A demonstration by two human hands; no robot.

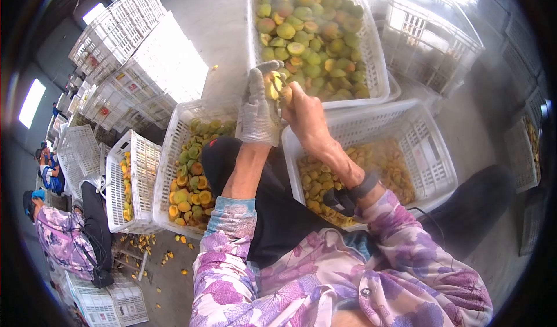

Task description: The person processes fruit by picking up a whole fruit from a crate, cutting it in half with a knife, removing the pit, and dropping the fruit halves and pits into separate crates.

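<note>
My left hand (259, 109), in a grey glove, is closed around a yellow-fleshed peach half (275, 86) above the gap between the crates. Against that fruit, my bare right hand (306, 115) grips a small curved-blade tool (285, 95) with a brownish handle; its exact shape is partly hidden by the fingers. Just beyond both hands stands a white crate (253, 31) heaped with green and reddish peach halves (313, 42). Below my right forearm, another white crate (432, 153) holds yellow fruit pieces (383, 159).
A crate (165, 170) of mixed fruit halves sits left of my legs, beside another white crate (145, 176). Stacked crates (136, 66) rise at the far left; more crates (426, 42) stand right. Fruit scraps (168, 255) litter the floor near a seated person (67, 234).
</note>
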